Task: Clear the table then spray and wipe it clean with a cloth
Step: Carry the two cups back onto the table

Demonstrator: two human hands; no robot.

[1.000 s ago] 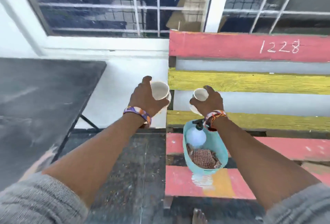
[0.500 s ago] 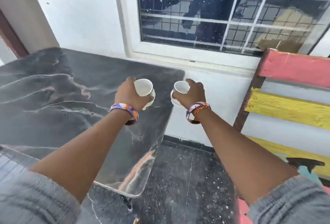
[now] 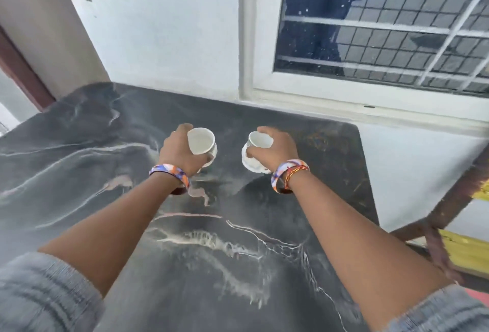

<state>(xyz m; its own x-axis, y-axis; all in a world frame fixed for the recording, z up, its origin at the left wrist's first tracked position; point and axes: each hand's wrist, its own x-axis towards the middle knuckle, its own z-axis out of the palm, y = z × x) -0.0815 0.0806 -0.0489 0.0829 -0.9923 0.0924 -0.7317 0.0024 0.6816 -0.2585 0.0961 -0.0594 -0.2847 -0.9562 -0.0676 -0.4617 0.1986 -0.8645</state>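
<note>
- the left hand (image 3: pixel 180 151) is clenched around a small white cup and saucer (image 3: pixel 202 145), fingers wrapped from the outer side, thumb over the far rim.
- the right hand (image 3: pixel 275 147) grasps a second white cup set (image 3: pixel 255 153) the same way, with the saucer showing under the cup; the two sets are near each other but apart.
- both sets sit low over the far middle of the dark marbled table (image 3: pixel 79 173); whether the saucers touch the top cannot be told from this view.
- the table carries nothing else in view, only pale veins and dusty smears, so by my reading the spray-and-wipe step is not yet done.
- handling, as a judgement: the cups look like glazed ceramic, so light, stiff, smooth and breakable; a loose cup could slide on its saucer, so pinching cup and saucer together with fingers under the plate seems the safest hold.
- each wrist wears a patterned bangle (image 3: pixel 170 174).
- no brand, label or readable writing shows on the cups or the table; a faint scrawl near the table's far right corner is too blurred to read.
</note>
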